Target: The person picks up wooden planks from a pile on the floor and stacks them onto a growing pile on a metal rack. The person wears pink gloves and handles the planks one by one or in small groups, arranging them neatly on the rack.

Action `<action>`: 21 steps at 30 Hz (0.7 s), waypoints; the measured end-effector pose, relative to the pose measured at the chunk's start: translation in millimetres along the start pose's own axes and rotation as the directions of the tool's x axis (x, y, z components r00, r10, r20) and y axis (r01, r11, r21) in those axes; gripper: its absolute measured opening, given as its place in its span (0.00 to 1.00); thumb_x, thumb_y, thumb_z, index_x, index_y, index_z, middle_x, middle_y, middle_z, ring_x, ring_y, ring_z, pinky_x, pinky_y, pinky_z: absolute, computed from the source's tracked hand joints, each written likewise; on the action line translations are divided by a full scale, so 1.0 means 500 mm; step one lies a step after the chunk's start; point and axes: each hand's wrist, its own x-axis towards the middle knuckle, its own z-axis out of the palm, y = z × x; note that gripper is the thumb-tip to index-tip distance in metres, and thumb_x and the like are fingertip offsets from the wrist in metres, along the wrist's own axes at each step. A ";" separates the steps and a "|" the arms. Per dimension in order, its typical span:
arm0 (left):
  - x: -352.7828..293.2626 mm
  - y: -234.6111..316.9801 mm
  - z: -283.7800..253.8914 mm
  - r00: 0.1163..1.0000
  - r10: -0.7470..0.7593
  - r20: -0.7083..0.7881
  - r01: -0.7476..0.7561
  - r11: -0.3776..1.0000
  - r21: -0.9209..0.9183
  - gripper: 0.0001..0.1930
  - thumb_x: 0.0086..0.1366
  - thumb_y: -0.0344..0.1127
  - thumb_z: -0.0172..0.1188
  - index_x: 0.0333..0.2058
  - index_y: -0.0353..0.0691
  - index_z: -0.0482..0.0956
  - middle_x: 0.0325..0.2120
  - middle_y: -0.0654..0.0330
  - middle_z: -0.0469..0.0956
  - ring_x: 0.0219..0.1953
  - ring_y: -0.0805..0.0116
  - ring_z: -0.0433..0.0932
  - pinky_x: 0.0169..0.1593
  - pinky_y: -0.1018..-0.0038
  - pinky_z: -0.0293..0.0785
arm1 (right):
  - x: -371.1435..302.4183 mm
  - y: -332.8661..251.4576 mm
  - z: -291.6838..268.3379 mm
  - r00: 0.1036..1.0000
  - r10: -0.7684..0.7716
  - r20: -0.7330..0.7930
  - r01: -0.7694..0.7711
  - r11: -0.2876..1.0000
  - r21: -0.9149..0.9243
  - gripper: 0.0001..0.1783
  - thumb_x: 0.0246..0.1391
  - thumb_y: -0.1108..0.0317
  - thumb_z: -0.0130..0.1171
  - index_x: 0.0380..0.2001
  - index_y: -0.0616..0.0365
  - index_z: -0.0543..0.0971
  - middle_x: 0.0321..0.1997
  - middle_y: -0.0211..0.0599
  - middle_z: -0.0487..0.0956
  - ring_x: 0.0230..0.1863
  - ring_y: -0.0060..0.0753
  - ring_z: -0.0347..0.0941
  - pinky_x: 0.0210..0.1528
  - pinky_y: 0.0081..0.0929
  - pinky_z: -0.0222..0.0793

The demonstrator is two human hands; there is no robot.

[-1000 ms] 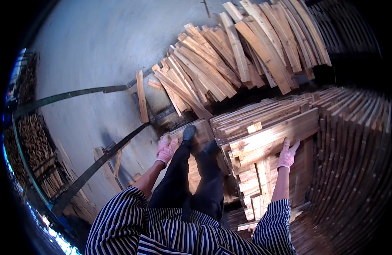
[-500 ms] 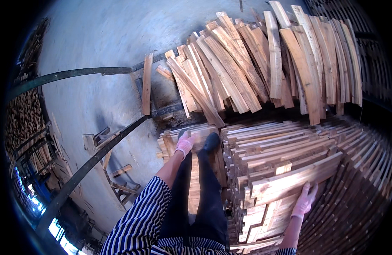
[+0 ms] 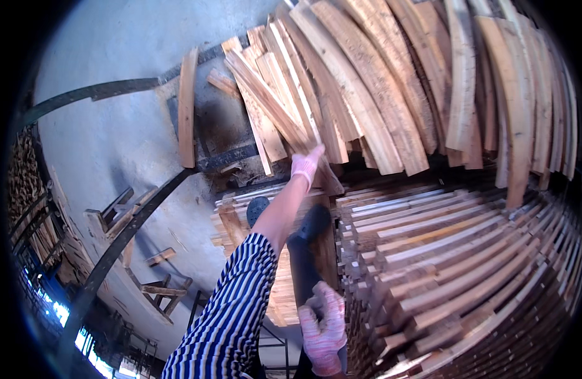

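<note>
My left hand [image 3: 305,169], in a pink-and-white knit glove, reaches forward to the lower part of a long wooden plank [image 3: 265,98]. Its fingers look stretched out against the plank, though I cannot tell how firmly they touch. That plank leans slantwise at the left end of a heap of rough planks [image 3: 366,82]. Close to my body, my right hand [image 3: 324,328], gloved alike, hangs above my leg. Its fingers are loosely bent and apart, with nothing between them. To its right lies a stack of layered boards [image 3: 455,252].
Under my feet are pale boards [image 3: 283,287]. A lone plank [image 3: 187,107] rests across a dark metal frame [image 3: 231,158] on the left. Further left, a curved metal bar [image 3: 123,237] passes a small wooden stand [image 3: 161,290] on the grey floor [image 3: 114,139].
My right hand has let go of a board at the right stack and come in front of my body. My left hand has moved forward to the slanted plank. The view has shifted forward.
</note>
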 end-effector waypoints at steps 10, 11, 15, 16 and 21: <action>-0.075 0.036 -0.148 0.998 -0.020 -0.053 0.017 0.998 -0.062 0.39 0.50 0.48 0.79 0.51 0.24 0.71 0.42 0.46 0.82 0.41 0.54 0.82 0.48 0.64 0.79 | 0.478 0.150 0.104 0.914 0.137 -0.382 -0.312 0.838 -0.447 0.44 0.58 0.49 0.65 0.72 0.56 0.61 0.73 0.56 0.62 0.72 0.54 0.61 0.70 0.46 0.60; -0.072 0.034 -0.211 0.994 0.010 -0.109 -0.008 1.000 0.017 0.39 0.51 0.46 0.79 0.52 0.25 0.71 0.41 0.47 0.82 0.40 0.54 0.82 0.48 0.65 0.79 | 0.535 0.190 0.101 0.935 0.090 -0.344 -0.253 0.847 -0.467 0.47 0.55 0.42 0.65 0.70 0.55 0.63 0.72 0.58 0.62 0.71 0.60 0.60 0.70 0.48 0.59; 0.023 -0.011 -0.421 0.923 0.297 -0.245 -0.114 0.819 0.562 0.43 0.51 0.44 0.78 0.59 0.26 0.67 0.53 0.40 0.75 0.53 0.48 0.77 0.58 0.62 0.73 | 0.733 0.300 0.064 0.953 0.194 -0.231 -0.302 0.611 -0.732 0.60 0.46 0.39 0.71 0.71 0.63 0.56 0.76 0.64 0.53 0.74 0.61 0.57 0.70 0.46 0.61; 0.048 -0.033 -0.440 0.849 0.443 -0.288 -0.098 0.668 0.738 0.45 0.51 0.44 0.78 0.61 0.25 0.66 0.58 0.36 0.71 0.60 0.47 0.73 0.63 0.62 0.70 | 0.768 0.321 0.065 0.955 0.175 -0.239 -0.296 0.562 -0.773 0.63 0.44 0.35 0.71 0.72 0.65 0.56 0.77 0.63 0.52 0.75 0.58 0.56 0.71 0.44 0.60; 0.032 -0.100 -0.225 0.930 0.152 0.335 -0.168 0.986 0.018 0.33 0.62 0.50 0.71 0.60 0.38 0.74 0.59 0.45 0.75 0.63 0.54 0.73 0.66 0.64 0.66 | 0.864 0.391 0.082 0.965 0.207 -0.160 -0.261 0.724 -0.638 0.67 0.41 0.24 0.67 0.69 0.68 0.62 0.74 0.59 0.61 0.73 0.50 0.62 0.71 0.38 0.59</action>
